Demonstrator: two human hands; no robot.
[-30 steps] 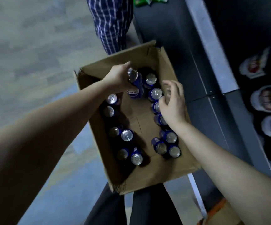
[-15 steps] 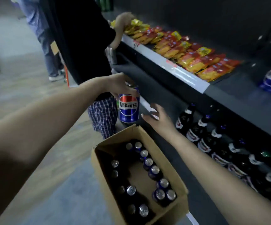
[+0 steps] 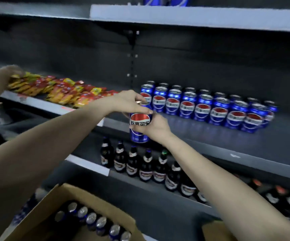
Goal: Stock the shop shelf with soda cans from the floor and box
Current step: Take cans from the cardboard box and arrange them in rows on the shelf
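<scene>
The box point(image 3: 41, 213) sits open at the bottom, nearest the camera, with a row of cans point(image 3: 95, 221) standing inside it, silver tops up. Above the box both forearms reach toward the shelf point(image 3: 210, 136). A blue can point(image 3: 139, 126) is held upright between the hands, just in front of the shelf edge: the left hand point(image 3: 128, 101) grips its top rim from above, fingers point(image 3: 144, 111) curled over it, and the right hand point(image 3: 155, 126) wraps its side from behind. Below the can, dark bottles point(image 3: 146, 166) stand in a row on a lower shelf. Beyond the can, to its right, stocked cans point(image 3: 208, 108) stand in rows on the shelf. To its left lie snack packets point(image 3: 59, 89), touched by another person's hand point(image 3: 0, 80).
</scene>
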